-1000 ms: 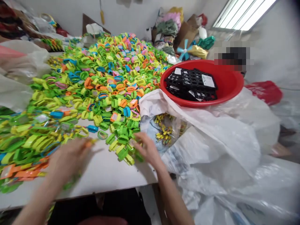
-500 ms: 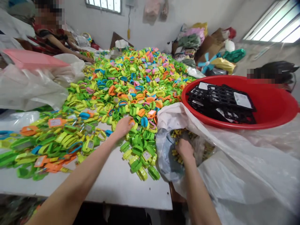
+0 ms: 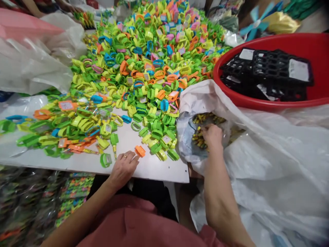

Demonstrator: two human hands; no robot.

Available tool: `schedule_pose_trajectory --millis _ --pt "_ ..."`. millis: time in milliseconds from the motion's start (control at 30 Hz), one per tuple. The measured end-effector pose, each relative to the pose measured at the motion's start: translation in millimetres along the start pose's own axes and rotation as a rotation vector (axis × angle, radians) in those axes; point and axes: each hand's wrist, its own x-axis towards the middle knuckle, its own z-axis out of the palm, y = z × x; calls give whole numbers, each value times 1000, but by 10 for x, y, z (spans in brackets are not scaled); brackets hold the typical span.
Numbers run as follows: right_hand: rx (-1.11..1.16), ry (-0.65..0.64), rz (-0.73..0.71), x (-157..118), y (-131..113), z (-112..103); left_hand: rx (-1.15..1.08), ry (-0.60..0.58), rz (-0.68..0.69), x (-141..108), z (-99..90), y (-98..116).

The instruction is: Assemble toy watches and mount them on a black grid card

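My left hand (image 3: 125,166) is low over the front of the white table, its thumb and forefinger closed at the edge of an orange toy watch (image 3: 140,151). A green toy watch (image 3: 105,160) lies to its left, and another with a yellow stick attached is just behind it. My right hand (image 3: 214,136) reaches into an open white plastic bag (image 3: 185,137) at the table's right corner. Its fingers are bent down among small yellow sticks (image 3: 199,139); the fingertips are hidden, so what they hold cannot be made out.
A big heap of colourful toy watches (image 3: 154,65) covers the table (image 3: 154,171) behind my hands. Watches with sticks (image 3: 77,120) lie at left. A red basin (image 3: 228,92) holds black plastic trays (image 3: 277,68). Another person's arm (image 3: 33,8) shows at the upper left.
My left hand has come from the heap toward the table's front edge, with the orange toy watch at its fingertips. My right hand stays in the bag. The view has tilted down.
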Motion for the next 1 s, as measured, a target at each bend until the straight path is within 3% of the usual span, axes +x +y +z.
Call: schedule_pose_trajectory --millis 67,167,267,367,533,633,767,867,1000 --pt "107 49 -54 -176 -126 -126 -37 36 -71 19 -85 -50" --pt "388 47 -245 -702 -467 -204 -71 28 -156 201 -194 -131" --pt "653 -210 -597 -1340 -833 -52 -84 -172 -32 470 -237 -154" --pt "689 -328 -671 -1737 -1019 203 -188 -351 9 602 -227 -131" --pt "812 -320 -614 -1807 -979 358 -681 -345 -313 464 -181 -85" --pt "875 -359 -633 -1776 -947 369 -823 -330 -418 402 -163 -40" --pt "926 -404 -581 -1755 -928 447 -868 -322 -434 417 -153 26" --pt "910 -454 -546 -1753 -917 466 -782 -318 -402 426 -147 72" --pt "881 -493 -688 -1810 -925 377 -662 -354 -364 417 -154 100"
